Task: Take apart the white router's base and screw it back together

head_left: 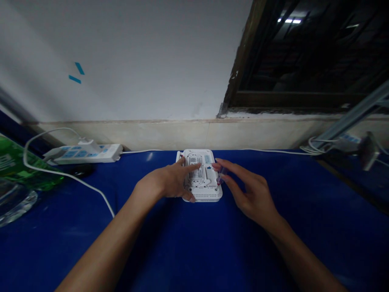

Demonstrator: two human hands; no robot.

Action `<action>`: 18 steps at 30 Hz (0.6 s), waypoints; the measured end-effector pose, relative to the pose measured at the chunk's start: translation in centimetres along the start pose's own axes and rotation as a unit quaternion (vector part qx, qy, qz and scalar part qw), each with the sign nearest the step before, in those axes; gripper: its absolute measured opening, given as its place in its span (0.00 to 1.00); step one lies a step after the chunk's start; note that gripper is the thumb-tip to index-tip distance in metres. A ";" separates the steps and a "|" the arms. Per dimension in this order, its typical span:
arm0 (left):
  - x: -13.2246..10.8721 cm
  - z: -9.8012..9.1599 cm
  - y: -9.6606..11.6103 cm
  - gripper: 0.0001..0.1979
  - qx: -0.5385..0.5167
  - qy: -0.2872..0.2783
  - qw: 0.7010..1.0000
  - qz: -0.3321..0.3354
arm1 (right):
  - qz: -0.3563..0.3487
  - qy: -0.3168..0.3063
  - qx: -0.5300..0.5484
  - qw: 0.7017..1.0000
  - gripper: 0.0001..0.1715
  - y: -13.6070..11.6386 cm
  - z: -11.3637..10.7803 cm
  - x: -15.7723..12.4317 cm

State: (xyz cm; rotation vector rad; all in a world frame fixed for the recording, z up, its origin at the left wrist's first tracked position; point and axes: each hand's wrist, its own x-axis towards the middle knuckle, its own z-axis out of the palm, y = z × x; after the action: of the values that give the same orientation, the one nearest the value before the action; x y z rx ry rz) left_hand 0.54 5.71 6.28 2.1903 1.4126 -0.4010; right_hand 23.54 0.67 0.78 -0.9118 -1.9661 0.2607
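A white vented plastic device [202, 193] with a printed label lies flat on the blue table [194, 247], close to the wall. My left hand [176, 178] rests on its left side with the fingers spread. At the device's right edge, my right hand [247, 188] pinches a small clear object [223, 174] between thumb and fingers. That object is see-through with a hint of purple, and its exact shape is too blurred to tell.
A white power strip [112, 153] with a plugged-in adapter [89, 147] sits at the back left, its white cable looping forward. Green packaging [15, 164] is at the far left. A metal bar [352, 115] and a blurred stand [369, 151] are at the right.
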 end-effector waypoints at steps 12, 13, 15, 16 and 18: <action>0.1 0.2 -0.1 0.58 -0.007 0.004 1.000 0.002 | -0.028 0.018 0.001 0.999 0.27 -0.6 -0.3 0.7; 0.1 0.2 -0.1 0.58 -0.006 0.004 1.000 0.000 | -0.027 0.026 0.002 0.999 0.25 -0.6 -0.2 0.6; 0.0 0.1 0.0 0.58 -0.004 0.002 1.000 -0.005 | -0.025 0.048 -0.011 0.998 0.19 -0.6 -0.1 0.6; 0.0 0.1 0.0 0.58 -0.003 0.001 1.000 -0.006 | -0.026 0.058 -0.022 0.998 0.17 -0.5 0.0 0.6; 0.0 0.1 0.1 0.58 -0.003 0.000 1.000 -0.006 | -0.030 0.060 -0.036 0.997 0.17 -0.5 0.0 0.6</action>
State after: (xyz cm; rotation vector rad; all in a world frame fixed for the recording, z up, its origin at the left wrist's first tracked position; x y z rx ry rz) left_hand 0.60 5.60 6.25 2.1785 1.4250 -0.4002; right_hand 23.09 0.68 1.41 -0.8917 -1.8974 0.0991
